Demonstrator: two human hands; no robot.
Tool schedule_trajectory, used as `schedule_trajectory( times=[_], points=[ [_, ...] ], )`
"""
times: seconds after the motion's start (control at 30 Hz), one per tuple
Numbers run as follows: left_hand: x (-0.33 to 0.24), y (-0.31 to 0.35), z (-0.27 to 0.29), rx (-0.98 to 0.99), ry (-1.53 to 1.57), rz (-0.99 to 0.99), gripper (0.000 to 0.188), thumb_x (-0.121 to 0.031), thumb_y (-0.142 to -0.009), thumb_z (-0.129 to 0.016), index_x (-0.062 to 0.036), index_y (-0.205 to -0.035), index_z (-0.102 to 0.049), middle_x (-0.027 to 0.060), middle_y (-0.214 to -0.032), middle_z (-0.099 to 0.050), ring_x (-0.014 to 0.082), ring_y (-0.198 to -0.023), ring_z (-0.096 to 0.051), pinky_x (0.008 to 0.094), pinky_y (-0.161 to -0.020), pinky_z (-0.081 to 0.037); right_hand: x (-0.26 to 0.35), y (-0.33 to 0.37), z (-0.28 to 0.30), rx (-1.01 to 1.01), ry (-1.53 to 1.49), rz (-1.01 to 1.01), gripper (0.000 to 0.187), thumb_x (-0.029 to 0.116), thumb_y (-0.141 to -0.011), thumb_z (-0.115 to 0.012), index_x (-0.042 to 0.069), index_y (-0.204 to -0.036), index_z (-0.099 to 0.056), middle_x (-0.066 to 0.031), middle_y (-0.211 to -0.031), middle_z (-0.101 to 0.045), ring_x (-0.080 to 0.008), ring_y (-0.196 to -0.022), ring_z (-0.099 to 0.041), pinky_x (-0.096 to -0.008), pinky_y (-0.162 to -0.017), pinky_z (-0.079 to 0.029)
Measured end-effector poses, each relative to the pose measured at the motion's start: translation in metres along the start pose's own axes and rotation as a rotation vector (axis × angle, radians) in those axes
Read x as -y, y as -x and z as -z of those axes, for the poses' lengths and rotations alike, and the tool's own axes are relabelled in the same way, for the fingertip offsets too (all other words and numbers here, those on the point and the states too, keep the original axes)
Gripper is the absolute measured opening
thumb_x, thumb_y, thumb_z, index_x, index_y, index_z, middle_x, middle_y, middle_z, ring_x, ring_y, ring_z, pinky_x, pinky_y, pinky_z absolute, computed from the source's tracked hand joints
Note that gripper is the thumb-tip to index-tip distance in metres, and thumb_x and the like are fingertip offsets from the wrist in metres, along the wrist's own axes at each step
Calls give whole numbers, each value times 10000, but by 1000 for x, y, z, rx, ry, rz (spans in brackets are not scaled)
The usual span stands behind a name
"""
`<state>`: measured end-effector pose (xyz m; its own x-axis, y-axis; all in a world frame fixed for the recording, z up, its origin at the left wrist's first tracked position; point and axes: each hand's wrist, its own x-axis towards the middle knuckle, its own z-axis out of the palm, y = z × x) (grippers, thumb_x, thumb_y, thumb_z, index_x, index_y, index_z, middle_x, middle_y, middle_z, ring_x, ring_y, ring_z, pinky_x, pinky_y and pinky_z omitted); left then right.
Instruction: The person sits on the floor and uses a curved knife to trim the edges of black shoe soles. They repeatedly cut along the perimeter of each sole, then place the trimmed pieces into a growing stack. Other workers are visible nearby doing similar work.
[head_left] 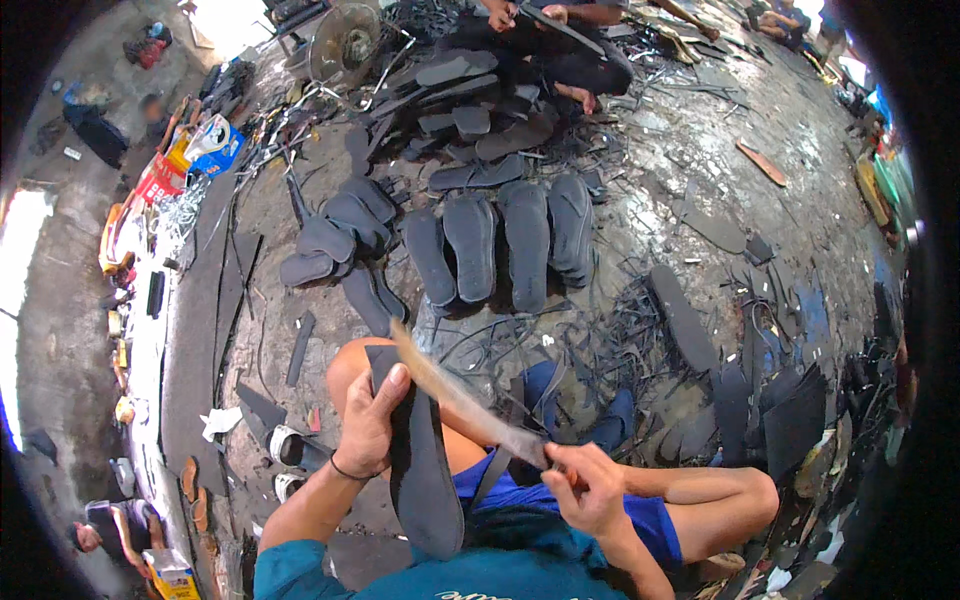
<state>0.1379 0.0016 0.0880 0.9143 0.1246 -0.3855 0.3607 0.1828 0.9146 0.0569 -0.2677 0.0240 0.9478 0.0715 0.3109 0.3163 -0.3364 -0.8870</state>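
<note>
At the lower edge, teal shirt [455, 585] and blue shorts [650, 525], wearer seated with both knees bent. Just ahead of the shirt: dark sole [428, 485], long and flat, stood up at a tilt, wide end low, upper end by the wearer's left knee.

Left hand [366, 428] is closed on that sole near its upper end. Thumb pressed on the near face, other fingers mostly hidden behind. Black band [350, 473] on that wrist.

Right hand [590, 490] is curled round the handle end of a long knife [465, 400]. Blade slants up-left, tip close to the sole's top. Blade blurred; can't tell if it's touching.

Past the knife: blue footwear [615, 420] on the floor, dark scrap strips [635, 345] around it. Off left, pale sandals [287, 448].

Farther out, row of four sole stacks [472, 250] side by side, loose sole pile [330, 235] to their left. Single sole [683, 318] lies flat to the right, well apart.

Beyond that, a bigger heap of dark pieces [460, 68]. At the top, co-worker's hand [500, 14] on a dark piece, round fan [343, 45] to the left.
</note>
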Motion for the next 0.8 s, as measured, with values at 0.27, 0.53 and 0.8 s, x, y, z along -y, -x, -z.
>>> schedule_trajectory(
  times=[0.27,0.53,0.8],
  points=[
    [20,18,11,227,244,105,386,-381,-1045,-544,-22,-1185,-520,159,-989,-681,204,-791,-703,327,-674,-608,-6,40,-4,96,47,-37,325,178,-801,-854,18,-1056,-731,-107,-944,-744,-207,-646,-632,-303,-576,-510],
    [28,22,13,182,220,77,485,-461,-995,-581,-40,-1223,-504,174,-910,-664,299,-697,-705,401,-535,-610,0,38,1,76,56,-21,343,201,-810,-847,13,-1066,-719,-125,-964,-741,-244,-706,-667,-333,-617,-534],
    [29,24,16,218,58,-7,369,-285,-998,-617,8,-1202,-524,138,-994,-673,233,-867,-705,356,-757,-595,-2,29,-4,73,129,18,356,192,-815,-839,19,-1098,-710,-120,-985,-742,-258,-728,-672,-339,-641,-537]
  ],
)
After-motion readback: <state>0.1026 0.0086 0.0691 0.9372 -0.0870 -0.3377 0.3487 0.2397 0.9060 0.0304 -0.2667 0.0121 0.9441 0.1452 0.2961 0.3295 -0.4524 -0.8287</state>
